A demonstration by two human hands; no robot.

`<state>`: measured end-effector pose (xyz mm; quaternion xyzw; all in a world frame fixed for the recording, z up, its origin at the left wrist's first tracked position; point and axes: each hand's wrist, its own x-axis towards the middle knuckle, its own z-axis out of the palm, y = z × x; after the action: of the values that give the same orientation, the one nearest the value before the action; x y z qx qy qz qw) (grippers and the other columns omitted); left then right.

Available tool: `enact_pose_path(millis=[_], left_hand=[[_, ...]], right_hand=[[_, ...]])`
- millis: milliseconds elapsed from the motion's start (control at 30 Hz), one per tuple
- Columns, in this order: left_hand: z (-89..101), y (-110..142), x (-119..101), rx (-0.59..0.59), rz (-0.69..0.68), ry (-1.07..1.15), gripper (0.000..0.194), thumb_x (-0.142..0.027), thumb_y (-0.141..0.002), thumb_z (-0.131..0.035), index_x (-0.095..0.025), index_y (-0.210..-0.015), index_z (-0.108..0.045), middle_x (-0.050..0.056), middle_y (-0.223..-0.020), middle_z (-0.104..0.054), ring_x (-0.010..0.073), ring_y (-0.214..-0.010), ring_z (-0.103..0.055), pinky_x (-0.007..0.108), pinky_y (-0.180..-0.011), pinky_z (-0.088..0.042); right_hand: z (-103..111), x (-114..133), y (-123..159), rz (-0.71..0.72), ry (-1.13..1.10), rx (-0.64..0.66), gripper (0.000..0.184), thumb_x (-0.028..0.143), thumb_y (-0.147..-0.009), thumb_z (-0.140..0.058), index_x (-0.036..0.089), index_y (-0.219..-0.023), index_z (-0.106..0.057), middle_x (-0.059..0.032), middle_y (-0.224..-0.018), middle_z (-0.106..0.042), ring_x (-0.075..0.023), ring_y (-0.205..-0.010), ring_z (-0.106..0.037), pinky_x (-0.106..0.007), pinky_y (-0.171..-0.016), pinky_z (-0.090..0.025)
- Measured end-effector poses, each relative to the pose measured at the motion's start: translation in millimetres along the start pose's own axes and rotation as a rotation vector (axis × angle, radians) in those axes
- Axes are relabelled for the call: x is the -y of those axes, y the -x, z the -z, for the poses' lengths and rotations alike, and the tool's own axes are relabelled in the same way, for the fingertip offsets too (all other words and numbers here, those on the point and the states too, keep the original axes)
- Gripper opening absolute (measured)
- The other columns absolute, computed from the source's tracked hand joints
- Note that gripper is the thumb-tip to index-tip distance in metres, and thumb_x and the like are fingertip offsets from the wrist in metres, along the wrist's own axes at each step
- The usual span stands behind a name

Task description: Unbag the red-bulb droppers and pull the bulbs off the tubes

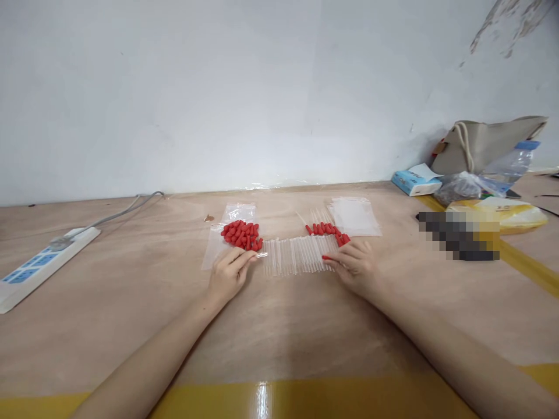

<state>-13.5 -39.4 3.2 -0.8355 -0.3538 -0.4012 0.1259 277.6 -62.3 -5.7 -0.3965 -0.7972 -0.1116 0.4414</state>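
My left hand (228,272) pinches a short clear tube (262,255) that points to the right. Between finger and thumb of my right hand (357,266) is a small red rubber bulb (325,257). A row of clear thin tubes (292,256) lies side by side on the table between both hands. Behind my left hand, a pile of red rubber bulbs (240,234) rests on clear plastic bags (213,244). Several droppers with red bulbs (322,228) lie behind the tubes, their thin clear stems pointing toward the wall.
White plastic bags (356,215) lie at the back right. A power strip (48,262) with a grey cable is on the left. On the right are a blue tissue pack (416,180), a plastic bottle (519,160), a beige bag (484,142), a yellow package (519,215) and a blurred-out dark object (458,235).
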Motion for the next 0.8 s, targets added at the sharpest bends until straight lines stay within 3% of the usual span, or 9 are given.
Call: enact_pose_path(millis=[167,333,400,533,800], left_hand=[[-9.1,-2,6,0.041,0.118,0.052,0.035,-0.012,-0.086,-0.039,-0.017,-0.12,-0.048,0.006,-0.09,-0.05,0.0129,-0.08,-0.051,0.025,-0.072,-0.045],[-16.9,-4,2,0.005,0.111,0.05,0.029,-0.011,-0.085,-0.04,-0.016,-0.11,-0.055,0.003,-0.08,-0.047,0.0111,-0.073,-0.05,0.023,-0.067,-0.046],[-18.5,-7,1,-0.017,0.095,0.047,0.024,-0.013,-0.086,-0.041,-0.016,-0.105,-0.056,0.003,-0.077,-0.048,0.0108,-0.07,-0.051,0.023,-0.065,-0.046],[-23.0,-10,2,-0.014,0.01,-0.005,0.018,-0.014,-0.086,-0.044,-0.016,-0.1,-0.055,0.003,-0.077,-0.056,0.0124,-0.072,-0.055,0.025,-0.068,-0.048],[-23.1,-2,0,0.137,-0.035,0.11,0.023,-0.021,-0.083,-0.05,-0.017,-0.105,-0.055,0.008,-0.097,-0.062,0.0156,-0.086,-0.06,0.028,-0.076,-0.051]], right_hand=[[2,-25,-4,-0.353,-0.178,-0.103,0.023,0.027,-0.082,-0.049,0.021,-0.098,-0.064,-0.0058,-0.084,-0.057,-0.0137,-0.071,-0.055,-0.028,-0.059,-0.044],[6,-59,0,-0.861,-0.318,-0.121,0.03,0.031,-0.07,-0.058,0.014,-0.094,-0.062,-0.0035,-0.072,-0.057,-0.012,-0.06,-0.053,-0.027,-0.055,-0.046],[9,-70,2,-0.98,-0.394,-0.153,0.031,0.032,-0.063,-0.064,0.014,-0.088,-0.059,-0.0008,-0.067,-0.056,-0.0104,-0.055,-0.052,-0.025,-0.053,-0.045],[11,-79,6,-1.019,-0.445,-0.163,0.031,0.036,-0.055,-0.071,0.017,-0.075,-0.056,-0.0001,-0.064,-0.058,-0.01,-0.054,-0.053,-0.023,-0.051,-0.043],[11,-77,10,-1.046,-0.416,0.007,0.032,0.044,-0.06,-0.067,0.016,-0.074,-0.062,-0.0058,-0.07,-0.066,-0.0131,-0.056,-0.058,-0.023,-0.047,-0.041]])
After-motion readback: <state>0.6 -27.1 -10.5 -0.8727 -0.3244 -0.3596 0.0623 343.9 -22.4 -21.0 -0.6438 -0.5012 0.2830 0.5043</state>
